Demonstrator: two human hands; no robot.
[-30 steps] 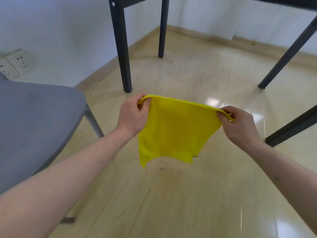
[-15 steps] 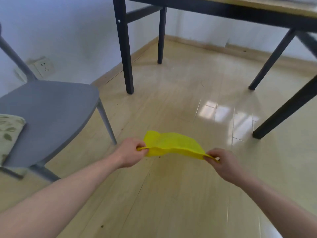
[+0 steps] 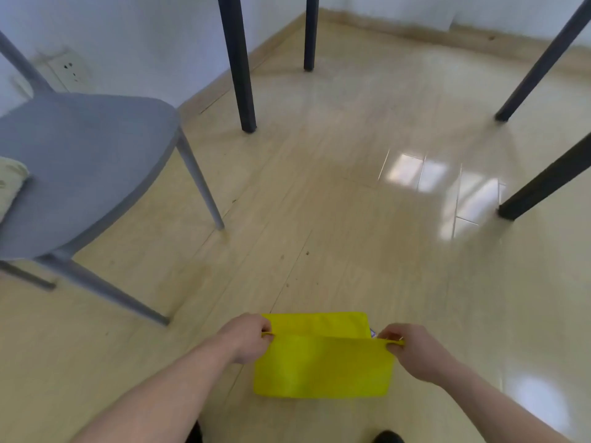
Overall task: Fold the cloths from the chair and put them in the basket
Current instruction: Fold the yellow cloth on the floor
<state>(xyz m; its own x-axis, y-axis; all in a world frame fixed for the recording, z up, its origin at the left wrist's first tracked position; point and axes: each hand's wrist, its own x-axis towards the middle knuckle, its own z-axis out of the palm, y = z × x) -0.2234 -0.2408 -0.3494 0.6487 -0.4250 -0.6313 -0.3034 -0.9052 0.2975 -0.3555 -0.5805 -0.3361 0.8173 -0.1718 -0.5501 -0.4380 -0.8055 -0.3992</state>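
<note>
Low down, left hand [image 3: 248, 338] and right hand [image 3: 412, 350] pinch a soft rectangular yellow cloth [image 3: 323, 366].

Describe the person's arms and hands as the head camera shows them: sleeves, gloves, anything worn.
Both forearms are bare to the bottom edge of the frame, with no sleeve in view. The left hand and the right hand wear no gloves. No watch, bracelet or ring shows on either wrist or on the fingers. The picture is slightly blurred, so small marks cannot be ruled out.

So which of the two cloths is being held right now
The yellow cloth, pinched by the left hand and right hand. The pale cloth lies untouched on the grey chair.
</note>
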